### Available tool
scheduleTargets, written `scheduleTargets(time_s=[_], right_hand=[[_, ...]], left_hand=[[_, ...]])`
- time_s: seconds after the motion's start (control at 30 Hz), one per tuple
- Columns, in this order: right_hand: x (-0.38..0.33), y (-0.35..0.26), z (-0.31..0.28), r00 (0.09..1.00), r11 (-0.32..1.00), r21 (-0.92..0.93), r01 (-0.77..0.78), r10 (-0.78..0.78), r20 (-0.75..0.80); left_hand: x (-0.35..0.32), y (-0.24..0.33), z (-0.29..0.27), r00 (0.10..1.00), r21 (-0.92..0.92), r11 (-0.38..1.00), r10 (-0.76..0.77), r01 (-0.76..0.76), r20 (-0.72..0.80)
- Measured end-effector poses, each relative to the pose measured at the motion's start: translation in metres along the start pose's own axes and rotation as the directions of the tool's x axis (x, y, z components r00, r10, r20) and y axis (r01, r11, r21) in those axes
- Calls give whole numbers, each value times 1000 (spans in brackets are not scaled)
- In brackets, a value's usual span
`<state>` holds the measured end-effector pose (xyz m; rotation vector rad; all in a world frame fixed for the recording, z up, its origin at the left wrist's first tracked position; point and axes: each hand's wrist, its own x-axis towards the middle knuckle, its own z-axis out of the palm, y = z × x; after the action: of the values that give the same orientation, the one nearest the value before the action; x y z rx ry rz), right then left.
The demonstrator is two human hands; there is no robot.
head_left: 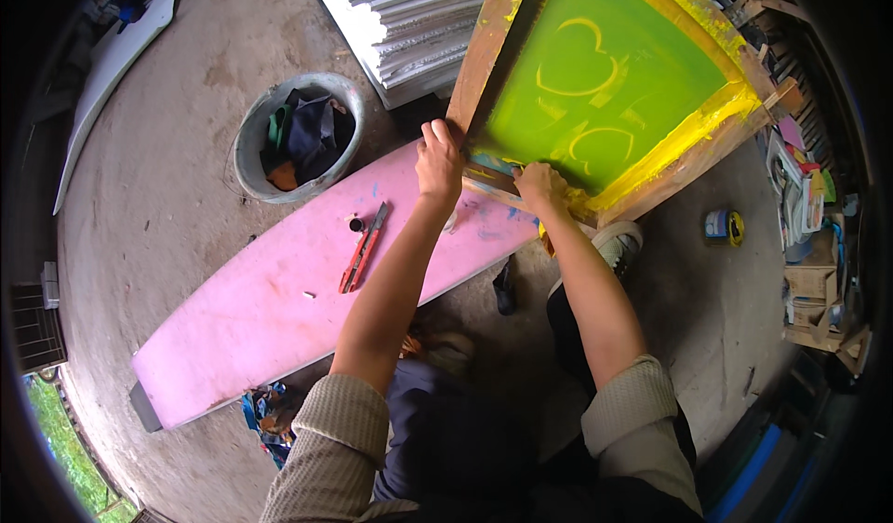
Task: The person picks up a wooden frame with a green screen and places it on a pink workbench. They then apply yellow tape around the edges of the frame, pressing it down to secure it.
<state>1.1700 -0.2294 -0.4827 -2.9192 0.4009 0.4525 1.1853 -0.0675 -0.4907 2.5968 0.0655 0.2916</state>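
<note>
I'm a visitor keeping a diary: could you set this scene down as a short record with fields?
Left hand: holding the wooden frame near its lower left corner
Right hand: at the frame's lower edge; anything held is hidden
Screen: green, yellow outlines, one heart-shaped
Pink board: red cutter lying on it
Bucket: cloths inside

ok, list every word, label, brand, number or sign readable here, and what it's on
No text legible enough to quote.
Green framed screen: yellow heart-like outlines and strokes, no readable word.
Small jar with yellow: label too small to read.
Papers or packaging at right: any print too small and blurred.
Red utility knife: any marking too small to read.
</note>
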Motion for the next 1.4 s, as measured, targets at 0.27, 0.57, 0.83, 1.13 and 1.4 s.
scheduleTargets(time_s=[0.27, 0.57, 0.83, 1.13, 1.4], right_hand=[[-3, 28, -19, 990, 992, -12, 124, -123, 68], [-42, 72, -68, 981, 979, -74, 192, -190, 41], [-66, 109, -76, 970, 958, -150, 243, -242, 23], [-63, 116, -96, 854, 740, -628, 240, -469, -226], [-25, 58, -34, 832, 810, -198, 552, -522, 185]], left_hand=[[-1, 0, 1, 999, 41, 999, -26, 25, 39], [5, -4, 12, 1000, 116, 993, 11, -12, 8], [9, -5, 16, 999, 95, 995, -32, 31, 14], [5, -3, 6, 998, 67, 996, -56, 59, -42], [4, 2, 3, 999, 111, 993, -44, 47, -31]])
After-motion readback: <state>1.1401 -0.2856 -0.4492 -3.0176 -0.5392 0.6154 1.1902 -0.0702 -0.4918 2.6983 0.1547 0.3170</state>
